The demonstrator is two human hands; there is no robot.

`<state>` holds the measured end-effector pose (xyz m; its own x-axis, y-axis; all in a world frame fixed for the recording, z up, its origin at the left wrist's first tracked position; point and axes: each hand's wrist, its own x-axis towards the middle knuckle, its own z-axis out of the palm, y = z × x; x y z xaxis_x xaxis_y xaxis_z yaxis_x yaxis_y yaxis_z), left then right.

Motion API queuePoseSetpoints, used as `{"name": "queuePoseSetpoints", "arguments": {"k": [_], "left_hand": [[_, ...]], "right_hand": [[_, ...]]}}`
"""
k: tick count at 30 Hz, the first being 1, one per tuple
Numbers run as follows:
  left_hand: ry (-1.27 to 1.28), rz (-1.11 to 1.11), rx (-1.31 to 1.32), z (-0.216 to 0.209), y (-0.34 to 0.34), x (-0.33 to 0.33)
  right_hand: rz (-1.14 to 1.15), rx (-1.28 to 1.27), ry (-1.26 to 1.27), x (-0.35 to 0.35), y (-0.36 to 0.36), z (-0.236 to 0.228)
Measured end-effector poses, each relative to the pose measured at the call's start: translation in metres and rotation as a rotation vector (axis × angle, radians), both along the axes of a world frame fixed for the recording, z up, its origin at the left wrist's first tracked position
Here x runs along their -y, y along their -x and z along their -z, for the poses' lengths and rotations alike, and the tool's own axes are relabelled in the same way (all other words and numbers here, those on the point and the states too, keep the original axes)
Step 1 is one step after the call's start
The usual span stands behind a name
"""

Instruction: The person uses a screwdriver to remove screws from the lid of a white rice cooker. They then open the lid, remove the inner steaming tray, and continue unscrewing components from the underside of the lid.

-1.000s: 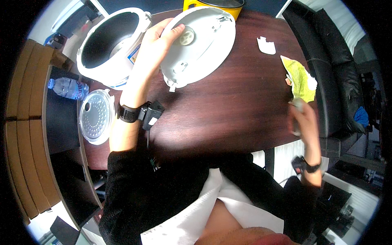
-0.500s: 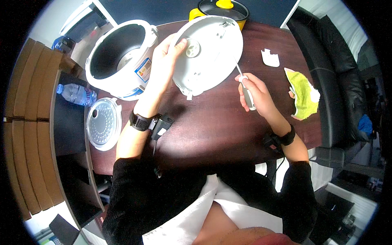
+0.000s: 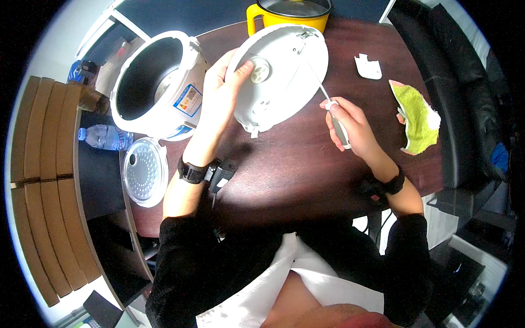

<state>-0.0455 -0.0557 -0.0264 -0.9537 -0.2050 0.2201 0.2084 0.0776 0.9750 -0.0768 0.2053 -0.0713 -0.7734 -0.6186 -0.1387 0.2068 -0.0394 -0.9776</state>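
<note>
A dark brown wooden counter [image 3: 306,164] carries everything. On its far left stands a white rice cooker body [image 3: 158,85], open at the top; just beside it, nearer the edge, lies a perforated round inner lid [image 3: 145,171]. A yellow pot [image 3: 288,15] stands at the far edge. To the right lie a small white plastic piece [image 3: 368,66] and a green cloth [image 3: 418,116].

A white cooker body [image 3: 158,85] stands open at the far left of the dark wooden table [image 3: 306,169], with a perforated round plate [image 3: 145,171] lying nearer, beside a plastic water bottle [image 3: 105,136]. A yellow pot [image 3: 288,13] sits at the far edge. Off to the right lie a small white piece [image 3: 367,66], perhaps a clip, and a green cloth [image 3: 418,116].
</note>
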Motion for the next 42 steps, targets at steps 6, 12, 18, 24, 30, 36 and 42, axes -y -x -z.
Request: {"name": "queuePoseSetpoints", "arguments": {"k": [6, 12, 18, 24, 30, 36, 42], "left_hand": [[0.15, -0.002, 0.008, -0.006, -0.003, -0.005], [0.352, 0.029, -0.044, -0.012, -0.007, -0.007], [0.403, 0.015, -0.027, -0.014, -0.01, -0.009], [0.466, -0.001, -0.03, -0.019, -0.014, -0.013], [0.504, -0.019, -0.037, -0.022, -0.017, -0.016], [0.533, -0.01, -0.016, -0.026, -0.019, -0.018], [0.625, -0.061, -0.122, -0.024, -0.007, -0.009]], "right_hand": [[-0.055, 0.087, 0.046, -0.006, 0.0, 0.0], [-0.122, 0.23, 0.158, -0.008, 0.0, -0.003], [-0.136, 0.33, 0.123, -0.013, 0.01, -0.014], [-0.115, 0.118, -0.134, -0.018, 0.017, -0.022], [-0.083, -0.267, -0.548, -0.027, 0.026, -0.051], [-0.023, -0.643, -0.693, -0.029, 0.025, -0.074], [-0.163, -0.652, -0.64, -0.039, 0.038, -0.066]]}}
